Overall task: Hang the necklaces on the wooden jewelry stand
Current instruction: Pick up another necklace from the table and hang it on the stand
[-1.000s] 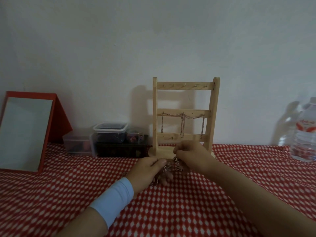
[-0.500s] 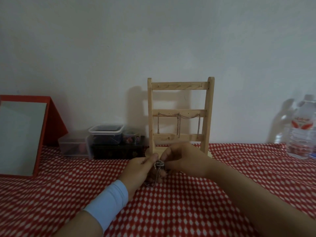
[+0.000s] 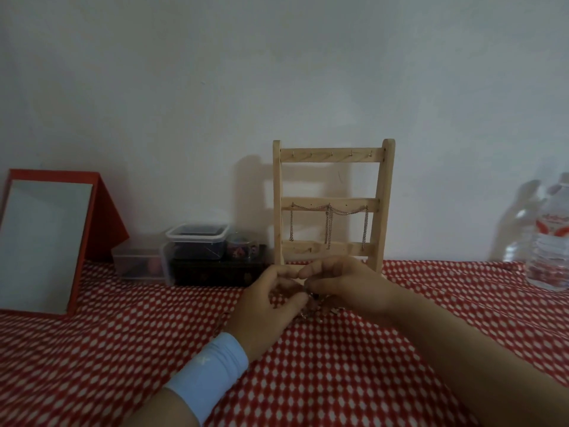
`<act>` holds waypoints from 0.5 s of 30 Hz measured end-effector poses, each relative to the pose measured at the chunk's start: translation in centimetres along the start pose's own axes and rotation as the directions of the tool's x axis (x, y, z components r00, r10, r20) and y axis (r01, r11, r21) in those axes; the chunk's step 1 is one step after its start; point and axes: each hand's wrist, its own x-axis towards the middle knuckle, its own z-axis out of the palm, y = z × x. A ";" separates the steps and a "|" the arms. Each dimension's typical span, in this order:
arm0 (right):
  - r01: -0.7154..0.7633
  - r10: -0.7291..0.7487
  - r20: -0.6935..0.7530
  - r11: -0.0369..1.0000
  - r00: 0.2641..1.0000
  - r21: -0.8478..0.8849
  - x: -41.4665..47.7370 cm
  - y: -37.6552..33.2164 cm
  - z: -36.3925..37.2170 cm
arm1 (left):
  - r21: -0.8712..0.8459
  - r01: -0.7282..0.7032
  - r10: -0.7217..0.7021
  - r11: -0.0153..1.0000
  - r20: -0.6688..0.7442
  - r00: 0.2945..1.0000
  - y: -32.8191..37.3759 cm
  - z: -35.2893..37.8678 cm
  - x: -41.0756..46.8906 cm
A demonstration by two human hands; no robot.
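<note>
Red-checked counter [image 3: 338, 380] fills the lower frame, cloth running wide either side of the hands. Red-framed mirror [image 3: 43, 241] leans at the left edge. The wooden jewelry stand [image 3: 332, 155] is upright at centre against the wall, chains [image 3: 329, 229] draped from its middle rail. A bottle [image 3: 551, 241] is clipped by the right edge. Left hand [image 3: 268, 309] and right hand [image 3: 345, 285] meet just before the stand's base, each grip pinching a bunched necklace [image 3: 308, 309] low over the cloth.

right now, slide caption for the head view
Left hand and right hand hold a necklace over the red cloth, before a stand hung with chains.
</note>
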 end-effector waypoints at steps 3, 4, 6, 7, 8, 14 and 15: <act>-0.005 0.003 0.013 0.994 1.000 0.105 0.1 0.2 -0.2 | -0.069 0.050 -0.051 0.996 -0.022 0.998 0.2 0.6 0.1; -0.010 0.009 0.006 0.991 1.000 0.136 0.0 0.2 -0.3 | -0.065 0.070 -0.070 0.995 -0.001 0.998 0.1 0.7 0.1; -0.014 0.015 -0.008 0.986 1.000 0.168 0.0 0.2 -0.5 | -0.043 0.099 -0.096 0.994 0.059 0.994 -0.1 0.8 0.1; -0.012 0.014 -0.010 0.985 1.000 0.170 0.0 0.3 -0.5 | -0.037 0.109 -0.105 0.993 0.084 0.991 -0.2 0.7 0.1; -0.008 0.010 -0.008 0.985 1.000 0.173 0.0 0.3 -0.4 | -0.044 0.118 -0.113 0.992 0.102 0.988 -0.2 0.7 0.1; 0.020 -0.010 -0.063 0.985 0.998 0.169 0.2 0.7 -0.5 | -0.182 0.203 -0.173 0.962 0.170 0.970 -0.4 0.6 0.2; 0.022 -0.012 -0.078 0.992 0.997 0.127 0.1 0.7 -0.5 | -0.178 0.190 -0.164 0.966 0.150 0.975 -0.5 0.6 0.2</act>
